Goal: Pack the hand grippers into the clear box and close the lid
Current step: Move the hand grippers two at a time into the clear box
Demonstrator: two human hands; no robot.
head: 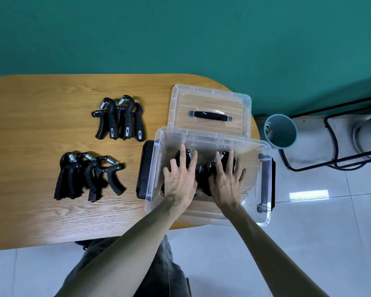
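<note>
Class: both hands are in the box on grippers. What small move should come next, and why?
Probably lift the left hand out and reach for the near pile: the grippers inside the box look set down, while two piles stay on the table and the lid is off.

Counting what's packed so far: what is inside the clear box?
Black hand grippers lie inside the clear box, under the left hand and right hand. The hands cover them, so their number is unclear.
</note>
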